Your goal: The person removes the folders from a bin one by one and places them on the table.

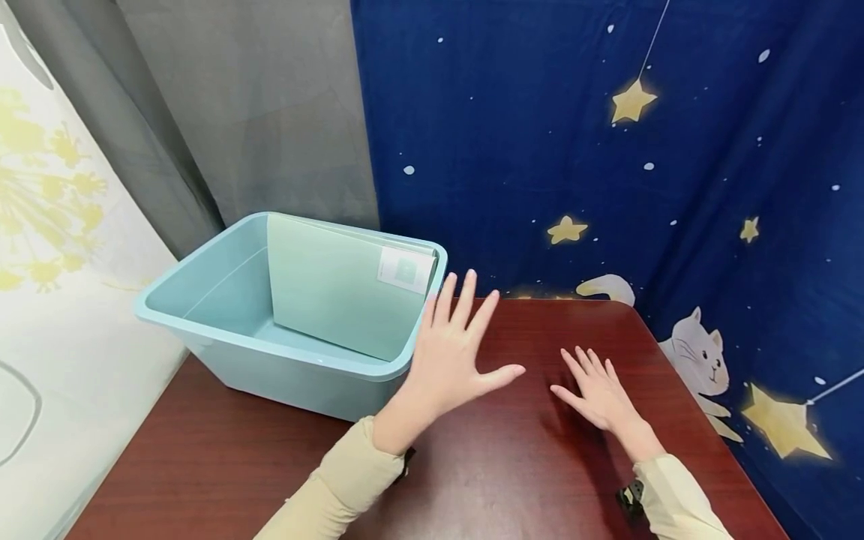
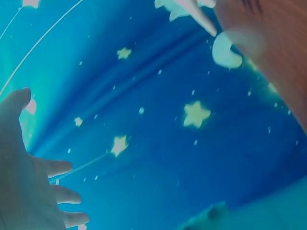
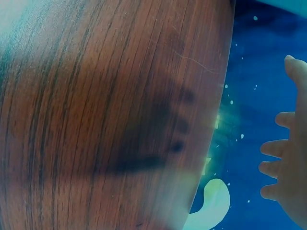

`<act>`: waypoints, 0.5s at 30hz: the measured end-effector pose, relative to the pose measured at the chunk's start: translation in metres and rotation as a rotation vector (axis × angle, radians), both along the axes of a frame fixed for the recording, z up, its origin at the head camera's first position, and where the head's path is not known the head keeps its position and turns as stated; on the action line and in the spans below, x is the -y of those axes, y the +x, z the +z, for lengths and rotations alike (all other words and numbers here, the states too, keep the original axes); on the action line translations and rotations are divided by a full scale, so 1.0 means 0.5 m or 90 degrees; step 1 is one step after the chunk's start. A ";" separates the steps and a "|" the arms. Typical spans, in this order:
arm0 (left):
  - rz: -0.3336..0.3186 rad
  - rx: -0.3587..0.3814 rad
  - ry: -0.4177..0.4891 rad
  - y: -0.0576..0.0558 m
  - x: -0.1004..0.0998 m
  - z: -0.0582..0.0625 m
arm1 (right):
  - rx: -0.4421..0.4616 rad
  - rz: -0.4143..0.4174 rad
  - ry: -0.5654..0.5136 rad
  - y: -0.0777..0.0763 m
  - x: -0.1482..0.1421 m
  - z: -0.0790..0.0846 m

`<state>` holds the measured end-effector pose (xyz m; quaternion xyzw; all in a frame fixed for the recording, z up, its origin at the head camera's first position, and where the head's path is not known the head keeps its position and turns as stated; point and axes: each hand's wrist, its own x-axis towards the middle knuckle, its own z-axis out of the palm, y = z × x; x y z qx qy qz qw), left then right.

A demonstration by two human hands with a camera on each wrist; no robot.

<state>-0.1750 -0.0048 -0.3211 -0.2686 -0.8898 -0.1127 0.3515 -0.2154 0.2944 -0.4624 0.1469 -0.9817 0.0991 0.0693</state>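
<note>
Head cam, L hand (image 1: pixel 450 358) splayed, empty, part-hiding blue tub (image 1: pixel 283 381), R hand (image 1: pixel 599 394) spread, empty, 2 sleeves (image 1: pixel 344 476) cropped

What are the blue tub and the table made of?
The blue tub looks like smooth plastic, with a rounded rim and soft sheen. The table looks like glossy wood, reddish-brown with streaky grain, but could just have a wood-look coating.

The tabletop (image 1: pixel 526 472) is shiny red-brown wood. Behind its far edge hang a gray curtain (image 1: pixel 270 112) and a blue curtain (image 1: pixel 486 112) with yellow stars (image 1: pixel 633 101). A cat picture (image 1: pixel 698 356) is past the right edge. Past the left is a white surface (image 1: pixel 81 360).
</note>
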 end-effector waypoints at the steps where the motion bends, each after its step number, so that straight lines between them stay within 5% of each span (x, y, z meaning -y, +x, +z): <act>1: 0.001 0.001 0.008 0.001 0.011 0.004 | 0.001 0.001 0.000 0.000 0.000 -0.001; 8: 0.027 0.001 0.085 0.005 0.100 0.031 | -0.008 0.006 0.006 -0.001 0.000 -0.003; 15: 0.027 -0.011 0.153 0.004 0.167 0.030 | -0.006 0.007 0.014 -0.007 0.003 -0.001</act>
